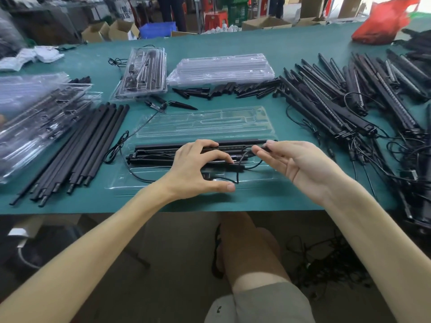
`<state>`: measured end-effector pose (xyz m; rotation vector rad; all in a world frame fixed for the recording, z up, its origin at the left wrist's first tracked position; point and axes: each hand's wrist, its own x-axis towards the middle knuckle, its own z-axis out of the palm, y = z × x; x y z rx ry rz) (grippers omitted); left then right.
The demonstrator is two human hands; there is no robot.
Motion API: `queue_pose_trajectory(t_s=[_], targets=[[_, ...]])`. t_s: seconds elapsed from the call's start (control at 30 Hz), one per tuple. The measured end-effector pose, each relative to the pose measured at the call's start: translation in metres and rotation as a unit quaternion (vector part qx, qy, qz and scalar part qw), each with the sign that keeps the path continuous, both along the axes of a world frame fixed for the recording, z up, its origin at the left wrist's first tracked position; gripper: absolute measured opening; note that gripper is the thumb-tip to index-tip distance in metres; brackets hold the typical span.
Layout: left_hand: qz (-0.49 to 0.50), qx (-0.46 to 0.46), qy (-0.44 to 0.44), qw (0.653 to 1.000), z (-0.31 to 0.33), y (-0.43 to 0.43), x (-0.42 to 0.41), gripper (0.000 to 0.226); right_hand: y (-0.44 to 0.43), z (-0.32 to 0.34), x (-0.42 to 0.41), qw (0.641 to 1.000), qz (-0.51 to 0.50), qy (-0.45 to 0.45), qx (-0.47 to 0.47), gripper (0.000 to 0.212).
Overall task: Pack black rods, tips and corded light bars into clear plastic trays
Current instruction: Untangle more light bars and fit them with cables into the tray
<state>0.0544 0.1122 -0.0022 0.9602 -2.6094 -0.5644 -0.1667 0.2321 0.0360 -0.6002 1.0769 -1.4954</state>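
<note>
An open clear plastic tray (203, 123) lies in front of me on the green table. Black corded light bars (154, 153) lie in its near half. My left hand (198, 170) rests on the bars with spread fingers, its thumb beside a loop of black cord (238, 173). My right hand (296, 164) pinches the cord end near the bars' right end. Black rods (77, 150) lie in a bundle at the left. Pointed black tips (224, 89) are scattered beyond the tray.
A stack of empty clear trays (221, 69) and a packed tray (142, 74) stand at the back. More packed trays (35, 122) pile up at the left. A big heap of corded light bars (363, 99) fills the right. A red bag (382, 22) sits far right.
</note>
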Motion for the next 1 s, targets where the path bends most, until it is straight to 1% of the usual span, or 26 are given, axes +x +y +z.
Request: queue_pose_trajectory(t_s=[0.07, 0.2, 0.33, 0.43, 0.5, 0.57, 0.63, 0.67, 0.73, 0.83, 0.93, 1.0], targets=[[0.000, -0.003, 0.002, 1.000, 0.000, 0.001, 0.000, 0.059, 0.000, -0.001, 0.001, 1.000, -0.017, -0.014, -0.006, 0.019], [0.003, -0.021, 0.007, 1.000, -0.001, 0.003, -0.001, 0.058, -0.002, -0.001, 0.007, 1.000, -0.027, -0.006, -0.015, 0.017], [0.005, -0.036, 0.008, 0.999, -0.004, 0.003, -0.001, 0.056, -0.003, -0.004, 0.014, 0.999, -0.021, -0.033, -0.014, 0.016], [0.020, -0.038, 0.028, 0.999, -0.007, 0.004, -0.004, 0.051, -0.001, -0.010, 0.020, 1.000, -0.003, -0.003, 0.001, 0.018], [0.030, -0.046, 0.039, 0.998, -0.009, 0.004, -0.006, 0.052, 0.001, -0.014, 0.023, 0.999, 0.008, 0.051, 0.006, 0.020], [0.037, -0.056, 0.046, 0.997, -0.010, 0.003, -0.008, 0.055, 0.002, -0.014, 0.025, 0.988, 0.009, 0.157, 0.007, 0.021], [0.039, -0.060, 0.053, 0.996, -0.010, 0.001, -0.009, 0.056, 0.001, -0.013, 0.028, 0.954, -0.002, 0.301, 0.007, 0.020], [0.039, -0.059, 0.056, 0.996, -0.011, 0.001, -0.009, 0.056, 0.000, -0.012, 0.029, 0.935, -0.006, 0.353, 0.004, 0.019], [0.041, -0.051, 0.061, 0.996, -0.011, 0.001, -0.009, 0.056, -0.002, -0.012, 0.030, 0.904, -0.009, 0.427, -0.004, 0.014], [0.047, -0.048, 0.060, 0.996, -0.011, 0.001, -0.010, 0.053, -0.003, -0.012, 0.030, 0.862, -0.019, 0.506, -0.006, 0.011], [0.050, -0.045, 0.063, 0.996, -0.011, 0.001, -0.010, 0.043, -0.003, -0.012, 0.029, 0.832, -0.032, 0.554, 0.018, 0.023], [0.050, -0.040, 0.063, 0.996, -0.011, 0.002, -0.009, 0.045, -0.003, -0.012, 0.027, 0.815, -0.041, 0.577, 0.038, 0.027]])
